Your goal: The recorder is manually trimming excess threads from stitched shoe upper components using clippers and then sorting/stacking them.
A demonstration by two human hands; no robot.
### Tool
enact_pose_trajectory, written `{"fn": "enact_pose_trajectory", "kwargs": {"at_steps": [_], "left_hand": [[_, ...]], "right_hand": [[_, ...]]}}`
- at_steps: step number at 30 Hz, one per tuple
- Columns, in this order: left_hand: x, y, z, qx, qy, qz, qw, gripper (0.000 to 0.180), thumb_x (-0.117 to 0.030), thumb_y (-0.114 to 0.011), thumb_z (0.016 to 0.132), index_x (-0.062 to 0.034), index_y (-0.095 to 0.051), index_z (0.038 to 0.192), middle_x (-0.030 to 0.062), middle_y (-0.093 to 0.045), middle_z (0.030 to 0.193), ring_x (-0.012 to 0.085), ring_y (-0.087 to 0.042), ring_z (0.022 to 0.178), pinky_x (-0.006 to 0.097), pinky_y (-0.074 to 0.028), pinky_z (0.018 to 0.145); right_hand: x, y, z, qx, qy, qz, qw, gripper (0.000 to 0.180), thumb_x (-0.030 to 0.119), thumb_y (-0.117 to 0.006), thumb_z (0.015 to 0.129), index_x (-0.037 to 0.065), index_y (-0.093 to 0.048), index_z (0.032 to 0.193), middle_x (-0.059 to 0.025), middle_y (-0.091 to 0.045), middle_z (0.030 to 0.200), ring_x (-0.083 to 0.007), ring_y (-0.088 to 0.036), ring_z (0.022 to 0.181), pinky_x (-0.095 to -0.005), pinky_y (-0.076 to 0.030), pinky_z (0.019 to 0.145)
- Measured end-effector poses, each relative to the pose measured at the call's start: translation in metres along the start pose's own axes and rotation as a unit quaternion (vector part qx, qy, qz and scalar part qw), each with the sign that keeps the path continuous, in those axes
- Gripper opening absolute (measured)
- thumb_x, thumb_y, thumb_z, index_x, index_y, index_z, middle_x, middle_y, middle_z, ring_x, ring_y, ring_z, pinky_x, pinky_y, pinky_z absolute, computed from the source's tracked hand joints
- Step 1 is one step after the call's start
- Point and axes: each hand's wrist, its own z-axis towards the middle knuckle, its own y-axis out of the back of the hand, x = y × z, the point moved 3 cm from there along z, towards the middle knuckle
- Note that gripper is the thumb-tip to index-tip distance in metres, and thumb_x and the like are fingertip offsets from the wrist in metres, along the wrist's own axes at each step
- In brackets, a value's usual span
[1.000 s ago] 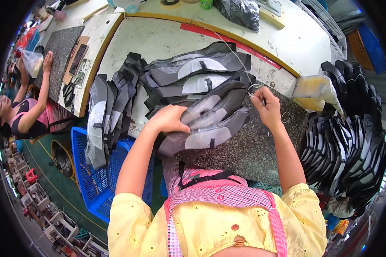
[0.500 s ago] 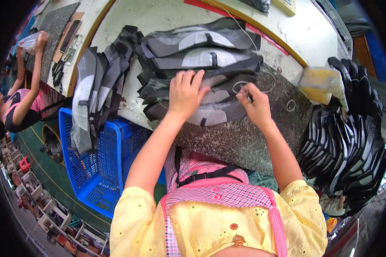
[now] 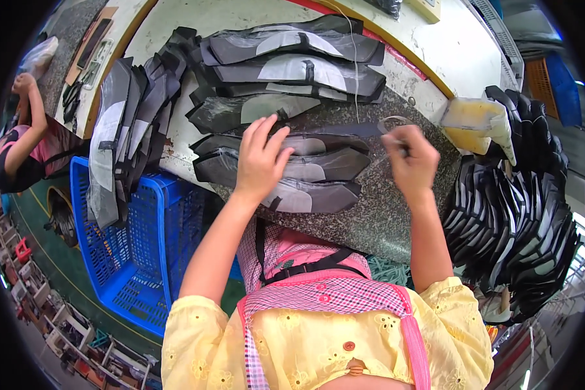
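Several dark grey curved foam-like pieces with light grey patches lie in a small stack (image 3: 318,170) on the speckled dark board in front of me. My left hand (image 3: 261,156) rests on the left part of this stack, its fingers stretched out. To the right of the stack, my right hand (image 3: 413,159) is closed, with its fingertips curled in and slightly blurred. A thin pale loop (image 3: 396,119) sticks up from its fingers; whether it is cord or a band is unclear. Behind the stack lie more of these grey pieces (image 3: 299,68), overlapping one another.
A thin pale cord (image 3: 355,58) comes down from above. More pieces hang over a blue crate (image 3: 127,260) at left, and a large bundle (image 3: 500,224) stands at right by a yellowish block in plastic (image 3: 468,127). A co-worker (image 3: 23,136) is at far left.
My right hand has moved right, away from the stack, with the pale loop. The pieces under my left hand now lie apart from those behind. The view has shifted slightly.
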Motion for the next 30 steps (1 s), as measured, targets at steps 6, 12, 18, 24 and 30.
{"fn": "enact_pose_trajectory", "kwargs": {"at_steps": [6,12,18,24,30], "left_hand": [[-0.080,0.045,0.017,-0.007,0.013,-0.313,0.950,0.054,-0.018,-0.071,0.070,-0.0041,-0.054,0.118,0.0140,-0.047,0.130,0.0338,-0.043,0.119,0.041,-0.033,0.101],[-0.070,0.018,-0.008,0.115,0.004,-0.275,0.954,0.050,-0.027,-0.071,0.072,-0.0043,-0.058,0.114,0.0134,-0.059,0.101,0.0317,-0.053,0.099,0.039,-0.043,0.086],[-0.061,0.006,-0.030,0.165,0.084,-0.269,0.945,0.046,-0.019,-0.072,0.072,-0.0035,-0.058,0.113,0.0140,-0.058,0.106,0.0304,-0.054,0.101,0.038,-0.044,0.086],[-0.096,0.033,0.006,-0.006,-0.016,-0.275,0.961,0.053,-0.019,-0.071,0.072,-0.0045,-0.052,0.120,0.0145,-0.051,0.120,0.0310,-0.054,0.098,0.039,-0.044,0.082],[-0.073,0.034,-0.012,0.147,0.026,-0.280,0.948,0.011,-0.015,-0.066,0.076,-0.0049,-0.062,0.079,0.0067,-0.058,0.070,0.0275,-0.053,0.069,0.038,-0.043,0.063]], "right_hand": [[0.072,0.020,-0.004,0.103,0.136,0.011,0.985,0.021,-0.006,-0.061,0.055,0.009,-0.058,0.068,-0.0035,-0.056,0.062,-0.0186,-0.050,0.055,-0.0298,-0.041,0.050],[-0.017,0.008,-0.043,0.271,-0.211,0.185,0.921,0.009,-0.001,-0.065,0.072,0.003,-0.058,0.076,0.0005,-0.058,0.069,-0.0089,-0.054,0.067,-0.0221,-0.043,0.060],[-0.083,0.190,-0.006,-0.229,-0.084,-0.182,0.953,0.022,0.023,-0.064,0.084,0.003,-0.059,0.080,-0.0049,-0.058,0.071,-0.0167,-0.053,0.062,-0.0297,-0.044,0.060],[0.026,0.023,-0.020,0.241,0.124,0.080,0.959,0.017,0.001,-0.066,0.060,0.011,-0.059,0.072,-0.0040,-0.060,0.065,-0.0186,-0.061,0.061,-0.0308,-0.047,0.054],[0.024,-0.027,-0.042,0.356,-0.106,0.215,0.903,0.013,0.004,-0.070,0.070,0.003,-0.058,0.075,-0.0035,-0.058,0.064,-0.0122,-0.056,0.058,-0.0258,-0.042,0.053]]}}
